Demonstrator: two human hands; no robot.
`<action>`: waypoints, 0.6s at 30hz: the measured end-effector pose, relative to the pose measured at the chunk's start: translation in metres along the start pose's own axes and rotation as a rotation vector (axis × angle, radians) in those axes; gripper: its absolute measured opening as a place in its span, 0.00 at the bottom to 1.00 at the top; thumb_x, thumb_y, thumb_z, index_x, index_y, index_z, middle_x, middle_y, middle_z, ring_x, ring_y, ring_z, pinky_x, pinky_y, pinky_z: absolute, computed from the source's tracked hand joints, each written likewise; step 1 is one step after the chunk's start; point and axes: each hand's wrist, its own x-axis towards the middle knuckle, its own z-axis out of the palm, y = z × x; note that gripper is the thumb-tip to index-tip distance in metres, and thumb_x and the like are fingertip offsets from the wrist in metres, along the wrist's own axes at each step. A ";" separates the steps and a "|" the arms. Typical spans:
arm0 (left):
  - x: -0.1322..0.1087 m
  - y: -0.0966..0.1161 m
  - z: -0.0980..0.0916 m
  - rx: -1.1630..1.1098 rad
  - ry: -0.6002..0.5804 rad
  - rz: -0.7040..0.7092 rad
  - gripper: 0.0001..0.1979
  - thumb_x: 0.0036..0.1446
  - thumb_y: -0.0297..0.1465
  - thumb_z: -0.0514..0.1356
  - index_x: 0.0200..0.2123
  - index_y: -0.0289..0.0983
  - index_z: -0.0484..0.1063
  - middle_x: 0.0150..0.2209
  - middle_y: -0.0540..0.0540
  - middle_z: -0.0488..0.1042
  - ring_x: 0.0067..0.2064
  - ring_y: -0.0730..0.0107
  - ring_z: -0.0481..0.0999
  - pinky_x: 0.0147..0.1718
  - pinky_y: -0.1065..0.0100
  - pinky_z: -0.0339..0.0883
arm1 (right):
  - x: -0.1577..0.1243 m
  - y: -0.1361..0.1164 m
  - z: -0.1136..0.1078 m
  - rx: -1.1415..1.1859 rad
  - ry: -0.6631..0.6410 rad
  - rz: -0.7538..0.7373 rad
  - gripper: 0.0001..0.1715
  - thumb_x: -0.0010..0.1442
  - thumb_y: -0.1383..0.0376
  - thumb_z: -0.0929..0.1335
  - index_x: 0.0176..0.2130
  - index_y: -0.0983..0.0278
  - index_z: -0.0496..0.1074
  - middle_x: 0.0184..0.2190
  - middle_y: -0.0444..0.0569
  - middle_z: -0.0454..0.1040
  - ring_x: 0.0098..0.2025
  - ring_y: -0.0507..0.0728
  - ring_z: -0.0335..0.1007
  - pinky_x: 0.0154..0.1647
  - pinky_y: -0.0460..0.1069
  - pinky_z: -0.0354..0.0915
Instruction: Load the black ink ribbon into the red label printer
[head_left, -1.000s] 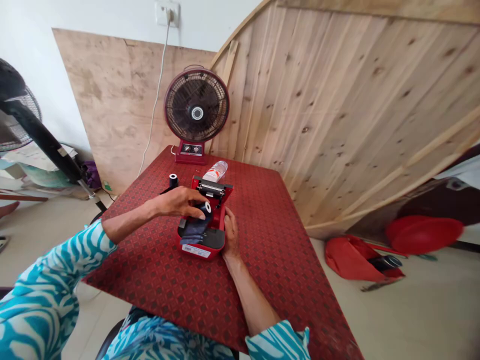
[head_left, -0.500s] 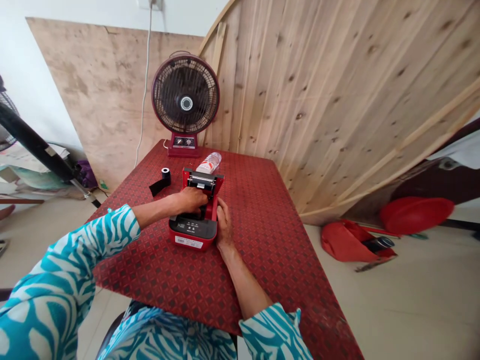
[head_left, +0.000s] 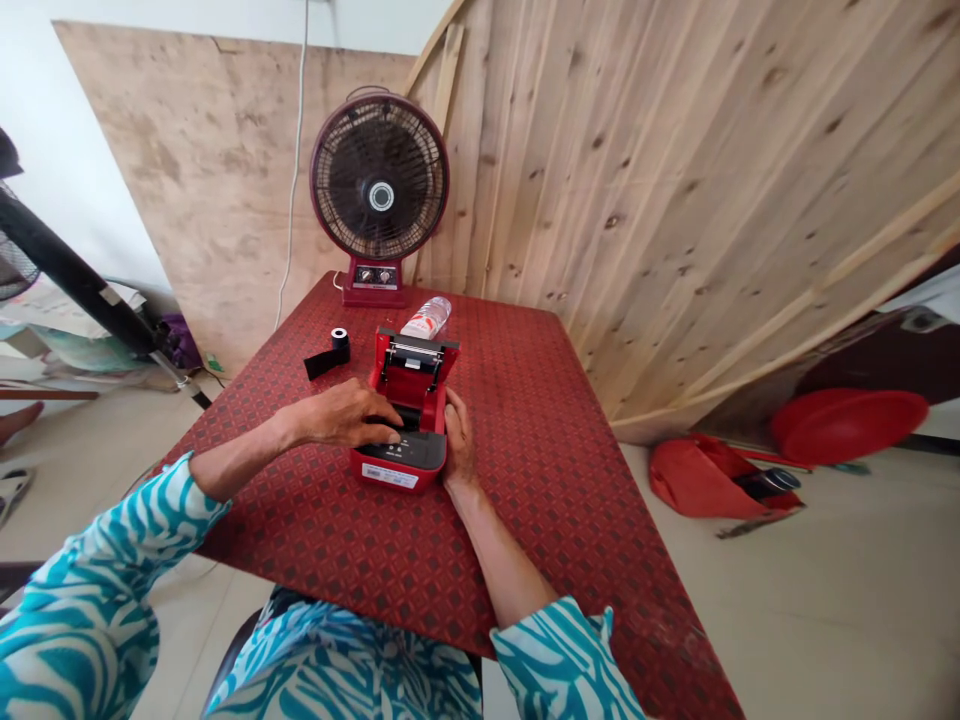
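Illumination: bright, even daylight, diffuse, with no single source in view. The white wall [head_left: 90,110] at upper left is near overexposure. Shadows are soft; a faint one lies under the left hand [head_left: 346,415] on the bench [head_left: 540,450], and a darker band beneath the bench's near edge. No hard glare; a mild sheen shows on the floor [head_left: 825,600] at right. Focus is sharp at centre. Strong wide-angle distortion: the wooden planks [head_left: 675,180] bow and fan outward toward the right edge, and the patterned sleeve [head_left: 82,610] at lower left is stretched and slightly smeared.
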 end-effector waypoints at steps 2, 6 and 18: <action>0.002 -0.001 0.005 -0.002 0.015 -0.009 0.14 0.63 0.34 0.53 0.43 0.37 0.77 0.40 0.44 0.80 0.40 0.67 0.78 0.42 0.71 0.65 | 0.000 0.000 0.000 -0.003 0.001 -0.009 0.25 0.60 0.53 0.62 0.52 0.61 0.69 0.54 0.50 0.71 0.57 0.58 0.65 0.60 0.56 0.56; 0.006 -0.003 0.009 -0.088 0.061 -0.073 0.11 0.60 0.33 0.55 0.40 0.37 0.78 0.37 0.47 0.80 0.37 0.69 0.77 0.37 0.73 0.65 | 0.000 0.002 0.000 0.017 -0.005 -0.011 0.24 0.60 0.52 0.62 0.52 0.60 0.69 0.54 0.49 0.71 0.57 0.57 0.64 0.59 0.56 0.57; 0.009 -0.009 0.023 -0.211 0.152 -0.179 0.11 0.59 0.33 0.56 0.35 0.38 0.78 0.30 0.50 0.79 0.31 0.72 0.76 0.31 0.74 0.63 | -0.001 0.012 -0.003 0.024 0.017 0.028 0.25 0.59 0.51 0.62 0.51 0.59 0.69 0.54 0.49 0.71 0.56 0.58 0.65 0.59 0.56 0.57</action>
